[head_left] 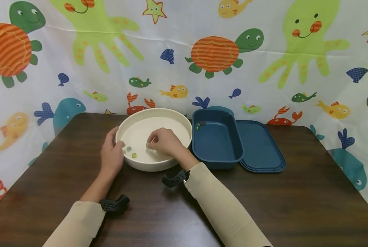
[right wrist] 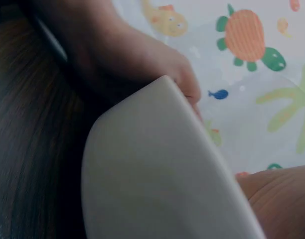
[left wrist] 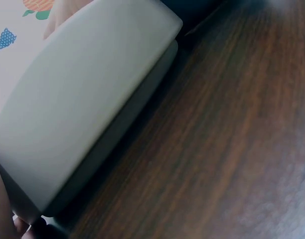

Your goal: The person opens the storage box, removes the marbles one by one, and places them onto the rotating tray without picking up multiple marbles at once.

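A round cream dish (head_left: pixel 146 166) stands on the table, its side filling much of both wrist views. My left hand (head_left: pixel 112 151) grips its left rim, thumb on the near edge. Inside the dish, my right hand (head_left: pixel 163 140) is lowered with thumb and forefinger bent towards each other near the floor; whether a piece is between the tips is hidden. Left of those fingertips lie a pale grey-green glass-like piece (head_left: pixel 129 149) and a yellow-green one (head_left: pixel 134 155). The right wrist view shows the left hand (right wrist: pixel 142 55) at the rim.
Touching the dish's right side is a deep blue rectangular container (head_left: pixel 219 145) with several small green and reddish pieces (head_left: pixel 200 125) at its far left. Its likely lid, a flat blue panel (head_left: pixel 261 147), lies to the right. A sea-animal-patterned cloth (head_left: pixel 177 44) hangs behind the dark wooden table (head_left: pixel 295 202).
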The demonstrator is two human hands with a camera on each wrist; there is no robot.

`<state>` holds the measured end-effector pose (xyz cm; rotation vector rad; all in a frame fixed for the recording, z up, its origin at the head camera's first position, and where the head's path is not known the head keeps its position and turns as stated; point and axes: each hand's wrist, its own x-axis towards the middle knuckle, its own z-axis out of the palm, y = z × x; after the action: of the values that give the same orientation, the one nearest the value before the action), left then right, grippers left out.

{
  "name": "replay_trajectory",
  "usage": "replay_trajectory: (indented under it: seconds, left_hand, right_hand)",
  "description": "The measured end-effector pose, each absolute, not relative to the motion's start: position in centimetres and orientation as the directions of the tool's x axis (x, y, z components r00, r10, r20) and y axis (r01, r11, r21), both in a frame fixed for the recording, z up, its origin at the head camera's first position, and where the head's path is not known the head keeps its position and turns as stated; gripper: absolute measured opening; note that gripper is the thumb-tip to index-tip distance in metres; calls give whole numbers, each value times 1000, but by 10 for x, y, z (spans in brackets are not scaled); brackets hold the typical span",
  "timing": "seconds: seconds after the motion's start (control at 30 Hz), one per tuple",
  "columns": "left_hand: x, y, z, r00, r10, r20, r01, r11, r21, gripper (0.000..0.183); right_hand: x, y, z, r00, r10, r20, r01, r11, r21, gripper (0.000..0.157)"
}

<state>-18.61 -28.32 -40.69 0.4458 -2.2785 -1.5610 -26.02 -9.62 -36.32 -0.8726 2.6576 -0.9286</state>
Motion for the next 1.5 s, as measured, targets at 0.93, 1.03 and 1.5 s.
replay_trajectory:
  seconds: [0.93, 1.03, 1.5]
  left_hand:
    - [-189, -281, -409, -897, -431, 94, -63, 336, 940, 64]
    - [-189, -280, -410, -896, -434, 88, -69, 332, 941, 64]
    - [-188, -284, -409, -891, -444, 89, -70, 330, 941, 64]
  right_hand:
    - [-257, -72, -341, -797, -604, 12, -429, 551, -716, 22]
    - [-260, -54, -327, -799, -601, 16, -385, 490, -782, 23]
    - [-330, 23, -312, -920, -380, -93, -153, 568, -808, 24]
